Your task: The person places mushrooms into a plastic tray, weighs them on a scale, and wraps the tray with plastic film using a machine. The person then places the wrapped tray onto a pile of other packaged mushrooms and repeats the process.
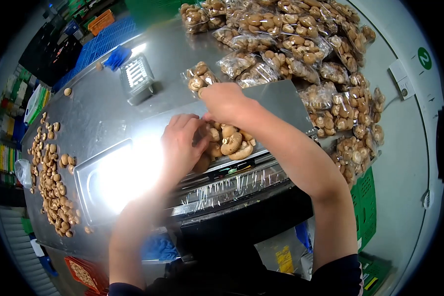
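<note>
Loose-looking brown mushrooms [230,142] are heaped at the front edge of the metal work surface, under my two hands. My left hand [182,140] curls around the left side of the heap, its thumb against the mushrooms. Over the top of the heap, my right hand [227,103] is bent with its fingers drawn together close to the left fingertips; I cannot tell what they pinch. A clear bag of mushrooms [199,77] lies just beyond the right hand. Below the heap runs a metal edge [241,185] hung with torn strips of clear film.
Many filled mushroom bags [301,44] are piled at the back and right. Scattered mushrooms [54,192] cover the left side. A clear plastic tray [136,79] and blue glove-like item [117,57] sit toward the back. A green crate [364,207] stands at the right.
</note>
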`<state>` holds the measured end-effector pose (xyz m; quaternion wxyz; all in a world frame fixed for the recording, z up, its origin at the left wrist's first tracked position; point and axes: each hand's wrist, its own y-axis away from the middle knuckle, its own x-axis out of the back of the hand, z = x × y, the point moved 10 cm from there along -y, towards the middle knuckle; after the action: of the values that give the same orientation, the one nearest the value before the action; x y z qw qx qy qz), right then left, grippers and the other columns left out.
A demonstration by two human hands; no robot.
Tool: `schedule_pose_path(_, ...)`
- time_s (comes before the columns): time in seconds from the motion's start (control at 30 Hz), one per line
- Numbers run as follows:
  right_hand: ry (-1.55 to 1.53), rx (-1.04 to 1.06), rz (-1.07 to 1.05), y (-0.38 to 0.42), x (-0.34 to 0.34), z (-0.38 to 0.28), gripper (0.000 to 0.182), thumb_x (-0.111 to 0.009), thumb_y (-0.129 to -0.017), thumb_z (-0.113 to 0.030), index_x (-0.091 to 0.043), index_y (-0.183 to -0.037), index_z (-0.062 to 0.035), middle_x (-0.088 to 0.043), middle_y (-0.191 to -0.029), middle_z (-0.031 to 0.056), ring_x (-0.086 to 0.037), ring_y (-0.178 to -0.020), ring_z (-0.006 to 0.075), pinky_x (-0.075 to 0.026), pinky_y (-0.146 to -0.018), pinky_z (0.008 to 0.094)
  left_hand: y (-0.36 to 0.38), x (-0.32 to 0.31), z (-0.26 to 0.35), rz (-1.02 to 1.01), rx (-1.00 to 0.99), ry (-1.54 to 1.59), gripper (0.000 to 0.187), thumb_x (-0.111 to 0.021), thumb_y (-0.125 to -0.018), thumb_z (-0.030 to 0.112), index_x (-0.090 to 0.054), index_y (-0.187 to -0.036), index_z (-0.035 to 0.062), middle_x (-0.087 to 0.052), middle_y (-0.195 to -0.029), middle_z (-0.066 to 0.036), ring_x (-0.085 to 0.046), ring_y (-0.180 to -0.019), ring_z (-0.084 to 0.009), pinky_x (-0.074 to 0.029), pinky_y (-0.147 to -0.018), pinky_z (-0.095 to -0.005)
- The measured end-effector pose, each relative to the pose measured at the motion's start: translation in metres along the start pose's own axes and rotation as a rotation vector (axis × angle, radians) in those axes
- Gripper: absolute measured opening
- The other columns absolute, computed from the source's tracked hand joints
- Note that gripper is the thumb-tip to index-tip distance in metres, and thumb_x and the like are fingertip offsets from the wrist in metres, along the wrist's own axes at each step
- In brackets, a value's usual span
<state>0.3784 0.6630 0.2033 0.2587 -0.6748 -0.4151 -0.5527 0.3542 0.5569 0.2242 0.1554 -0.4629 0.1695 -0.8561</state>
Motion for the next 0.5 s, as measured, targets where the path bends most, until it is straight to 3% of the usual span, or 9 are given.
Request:
schedule_pose_path(0.1, 0.133, -0.050, -0.157, -0.006, -0.013, -0.010, 0.020, -0.076, -0.074, -0.019, -0.073, -0.089, -0.0054, -0.070, -0.094, 0.0145, -0.068, -0.093, 0.0275, -0.054, -0.078, 0.0378, 0.002, 0.000, 0.002, 0.010, -0.010, 0.019, 0.028, -0.074, -0.066, 0.005, -0.064, -0.091, 0.0047, -0.063, -0.097, -0.009, -0.057, -0.091, -0.0308, -0.048, -0.078, -0.0395)
schedule_pose_path(0.3, -0.018, 0.098, -0.234, -0.008, -0.019, -0.004, 0.018, -0.070, -0.076, -0.009, -0.072, -0.093, -0.0038, -0.070, -0.096, 0.0155, -0.067, -0.094, 0.0289, -0.054, -0.079, 0.0371, 0.006, 0.001, -0.001, 0.048, 0.004, 0.031, 0.029, -0.074, -0.064, 0.005, -0.062, -0.090, 0.0039, -0.062, -0.097, -0.010, -0.057, -0.092, -0.0313, -0.048, -0.079, -0.0404)
schedule_pose_path(0.5, -0.075, 0.221, -0.282, -0.005, -0.018, -0.016, 0.026, -0.068, -0.074, -0.001, -0.071, -0.100, -0.0037, -0.069, -0.099, 0.0173, -0.065, -0.095, 0.0317, -0.052, -0.081, 0.0383, 0.006, 0.004, -0.001, 0.063, -0.010, 0.056, 0.029, -0.072, -0.062, 0.004, -0.062, -0.089, 0.0040, -0.062, -0.098, -0.010, -0.057, -0.093, -0.0316, -0.048, -0.079, -0.0408)
